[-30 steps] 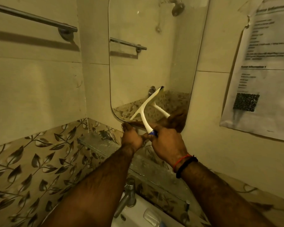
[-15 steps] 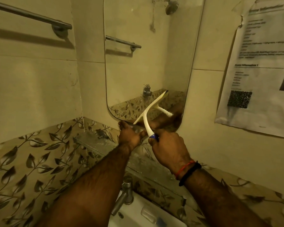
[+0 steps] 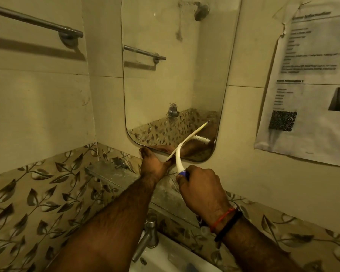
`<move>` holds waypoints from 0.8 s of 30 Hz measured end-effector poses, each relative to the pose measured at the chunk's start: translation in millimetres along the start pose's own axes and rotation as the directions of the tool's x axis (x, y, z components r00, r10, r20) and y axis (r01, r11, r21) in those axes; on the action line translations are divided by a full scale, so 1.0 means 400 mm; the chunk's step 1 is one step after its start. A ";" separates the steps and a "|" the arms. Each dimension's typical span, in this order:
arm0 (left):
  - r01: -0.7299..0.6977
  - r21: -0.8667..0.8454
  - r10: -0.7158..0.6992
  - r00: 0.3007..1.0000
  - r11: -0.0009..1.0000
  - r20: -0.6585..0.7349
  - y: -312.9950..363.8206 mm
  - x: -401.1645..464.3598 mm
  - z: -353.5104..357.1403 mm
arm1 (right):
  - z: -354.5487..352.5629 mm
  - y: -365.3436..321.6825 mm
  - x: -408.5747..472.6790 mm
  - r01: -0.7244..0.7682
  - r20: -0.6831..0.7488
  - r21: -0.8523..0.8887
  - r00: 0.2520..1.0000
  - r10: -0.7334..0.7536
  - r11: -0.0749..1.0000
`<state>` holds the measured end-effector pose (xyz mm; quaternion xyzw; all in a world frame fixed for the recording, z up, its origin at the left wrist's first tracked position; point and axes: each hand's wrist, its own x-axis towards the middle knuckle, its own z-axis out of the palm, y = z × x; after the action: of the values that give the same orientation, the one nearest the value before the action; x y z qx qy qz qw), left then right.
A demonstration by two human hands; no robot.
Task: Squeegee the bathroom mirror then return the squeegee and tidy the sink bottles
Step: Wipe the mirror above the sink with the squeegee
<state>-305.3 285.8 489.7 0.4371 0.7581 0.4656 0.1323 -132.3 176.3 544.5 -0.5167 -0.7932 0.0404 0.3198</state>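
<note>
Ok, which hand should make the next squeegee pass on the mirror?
Right. The right hand already grips the squeegee handle, blade at the mirror's lower corner. The left hand only touches the blade's lower end.

The paper notice (image 3: 310, 79) on the wall bears blurred, unreadable print and a QR-like square.

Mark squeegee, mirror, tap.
squeegee (image 3: 186, 141): head view, on the white blade bar.
mirror (image 3: 161, 91): head view, on the bare glass.
tap (image 3: 148, 232): head view, on its metal body.
</note>
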 end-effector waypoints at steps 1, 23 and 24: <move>-0.001 0.006 0.001 1.000 1.000 0.002 0.000 0.000 0.000 | 0.000 -0.002 0.001 -0.003 -0.001 0.001 1.000 0.003 1.000; -0.043 0.074 0.043 0.999 0.996 0.007 -0.016 -0.005 -0.011 | -0.014 -0.014 -0.015 -0.041 0.005 0.021 0.999 0.040 0.999; -0.046 0.074 0.046 0.999 0.996 0.007 -0.016 -0.005 -0.015 | -0.014 -0.014 -0.016 -0.041 0.007 0.016 0.999 0.041 0.999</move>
<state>-311.0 279.6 487.2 0.4602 0.7643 0.4389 0.1072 -131.9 166.8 548.4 -0.5301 -0.7831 0.0550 0.3206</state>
